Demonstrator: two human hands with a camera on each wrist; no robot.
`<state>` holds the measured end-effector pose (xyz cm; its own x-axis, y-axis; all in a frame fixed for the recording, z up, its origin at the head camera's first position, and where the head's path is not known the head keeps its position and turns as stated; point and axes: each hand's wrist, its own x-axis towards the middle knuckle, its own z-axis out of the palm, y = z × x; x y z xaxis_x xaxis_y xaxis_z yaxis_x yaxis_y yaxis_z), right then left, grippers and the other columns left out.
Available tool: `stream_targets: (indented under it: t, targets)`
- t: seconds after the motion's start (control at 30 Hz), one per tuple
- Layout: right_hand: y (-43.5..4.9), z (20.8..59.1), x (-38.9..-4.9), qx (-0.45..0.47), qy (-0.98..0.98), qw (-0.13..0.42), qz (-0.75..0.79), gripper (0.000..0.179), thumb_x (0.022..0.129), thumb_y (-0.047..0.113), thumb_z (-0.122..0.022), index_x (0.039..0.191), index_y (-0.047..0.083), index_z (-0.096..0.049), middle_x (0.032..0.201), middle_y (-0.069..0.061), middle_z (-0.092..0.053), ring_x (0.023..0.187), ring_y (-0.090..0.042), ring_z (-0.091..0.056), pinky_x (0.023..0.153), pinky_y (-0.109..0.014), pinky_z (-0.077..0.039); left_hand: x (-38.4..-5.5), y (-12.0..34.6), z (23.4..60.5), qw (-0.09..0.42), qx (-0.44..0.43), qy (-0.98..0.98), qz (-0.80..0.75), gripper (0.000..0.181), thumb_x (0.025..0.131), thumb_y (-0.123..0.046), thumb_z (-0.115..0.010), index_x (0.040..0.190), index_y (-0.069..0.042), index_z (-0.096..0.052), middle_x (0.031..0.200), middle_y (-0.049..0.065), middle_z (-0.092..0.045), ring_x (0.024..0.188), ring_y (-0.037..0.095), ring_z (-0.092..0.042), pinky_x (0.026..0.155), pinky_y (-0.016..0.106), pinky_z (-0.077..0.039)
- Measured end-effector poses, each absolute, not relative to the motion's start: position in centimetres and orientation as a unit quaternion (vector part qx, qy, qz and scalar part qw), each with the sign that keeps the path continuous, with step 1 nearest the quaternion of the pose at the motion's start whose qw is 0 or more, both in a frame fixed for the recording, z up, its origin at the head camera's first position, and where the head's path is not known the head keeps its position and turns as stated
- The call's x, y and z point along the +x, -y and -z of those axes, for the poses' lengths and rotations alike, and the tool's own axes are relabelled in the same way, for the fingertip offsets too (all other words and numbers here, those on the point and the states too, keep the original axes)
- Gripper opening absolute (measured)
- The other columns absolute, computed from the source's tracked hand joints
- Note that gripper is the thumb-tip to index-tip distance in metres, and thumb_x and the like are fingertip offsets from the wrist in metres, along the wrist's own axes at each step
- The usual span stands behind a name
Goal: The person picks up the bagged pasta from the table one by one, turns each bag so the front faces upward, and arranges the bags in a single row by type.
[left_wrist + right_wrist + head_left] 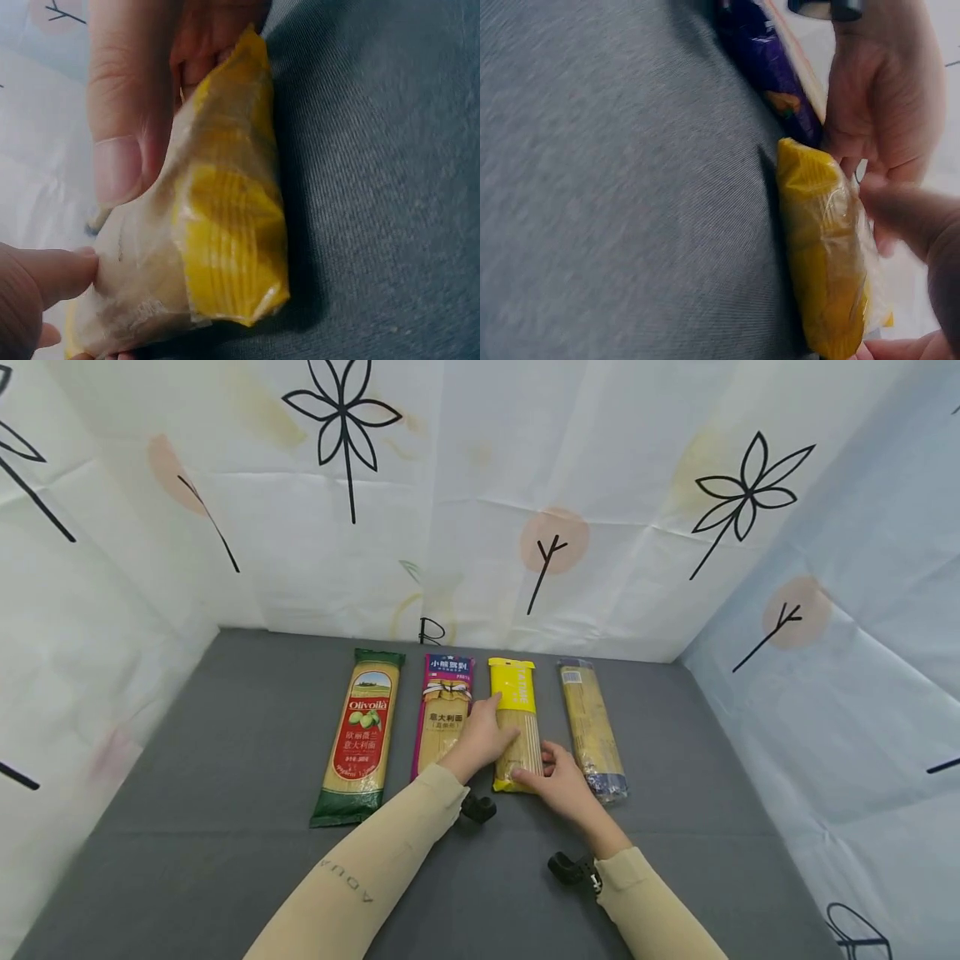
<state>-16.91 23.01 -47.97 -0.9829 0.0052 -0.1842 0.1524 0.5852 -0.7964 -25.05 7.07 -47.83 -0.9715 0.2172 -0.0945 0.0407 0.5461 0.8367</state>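
A yellow-ended, clear-fronted pack of spaghetti (517,727) lies on the grey cloth between both hands. My left hand (480,737) holds its left side, fingers by the edge and thumb over the front. From the right, my right hand (561,783) pinches the lower part, its thumb on the front and its fingers at the side. The left wrist view shows the pack's crimped yellow end (232,247) close up, beside the left thumb. Part of a purple-edged spaghetti pack (442,714) is hidden behind the left hand.
A green-and-red spaghetti pack (362,735) lies at the left of the row. Right of the yellow one is a clear pack with a blue end (592,727). Grey cloth (247,793) covers the table, and printed white curtains (480,485) enclose it.
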Motion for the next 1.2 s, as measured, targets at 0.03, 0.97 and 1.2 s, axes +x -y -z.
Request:
stream_targets:
  t: [0.03,0.97,1.2]
  targets:
    - [-22.9,48.0,-16.9,0.047,-0.885,0.084,0.455,0.086,0.082,0.042,-0.076,0.145,0.000,-0.036,0.123,-0.014,-0.054,0.096,-0.022,-0.056,0.078,-0.034,-0.050,-25.0,-7.0,47.8,0.098,0.071,-0.878,-0.463,0.073,0.091,-0.028,-0.069,0.150,-0.006,-0.033,0.141,0.020,-0.041,0.120,0.029,-0.048,0.102,0.044,-0.040]
    - [-22.1,46.9,-17.7,0.101,-0.819,0.145,0.546,0.052,0.087,0.023,-0.072,0.124,-0.004,-0.049,0.103,-0.015,-0.061,0.080,-0.021,-0.060,0.066,-0.030,-0.048,-24.9,-6.3,47.7,0.113,0.071,-0.881,-0.455,0.071,0.090,-0.031,-0.071,0.148,-0.006,-0.038,0.137,0.019,-0.045,0.114,0.028,-0.050,0.100,0.044,-0.043]
    - [-21.4,45.9,-17.7,0.114,-0.840,0.134,0.513,0.048,0.085,0.020,-0.073,0.117,-0.004,-0.047,0.104,-0.018,-0.056,0.081,-0.024,-0.059,0.064,-0.031,-0.049,-25.2,-6.4,47.9,0.119,0.075,-0.884,-0.446,0.073,0.090,-0.033,-0.070,0.149,-0.007,-0.036,0.139,0.018,-0.044,0.116,0.028,-0.049,0.101,0.044,-0.042]
